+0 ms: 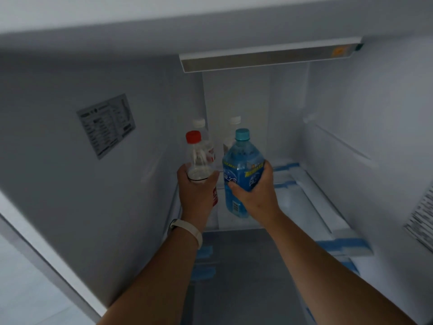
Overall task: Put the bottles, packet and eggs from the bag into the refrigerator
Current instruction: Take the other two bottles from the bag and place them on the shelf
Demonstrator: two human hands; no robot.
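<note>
Both arms reach up from the bottom of the frame into the open white refrigerator [131,207], whose dim grey walls fill nearly the whole view. At the top centre a long metal-coloured light bar [269,57] runs under the ceiling of the compartment. A grey printed sticker [106,125] sits on the side wall in the upper left. Strips of blue tape [341,245] cling to the white shelf fittings at the lower right. A white wristband [190,232] circles the left wrist.

In the centre, the left hand [196,195] is wrapped round the lower body of a clear plastic bottle with a red cap [202,156]. Just to its right, the right hand [256,193] is clamped round the middle of a blue plastic bottle with a teal cap [241,160]. Both stand roughly upright, close beside each other, inside the compartment.

Straight behind them, against the back wall, a pale white-capped bottle [199,122] stands behind the red cap and a second white-capped bottle [235,120] behind the teal one, filling the space ahead of the held pair.

Only the caps and shoulders of the rear bottles show. The left hand covers the clear bottle's base, so whether it rests on a shelf cannot be told. The print on both labels is too blurred to read. Another printed label [421,221] is cut off by the right edge.
</note>
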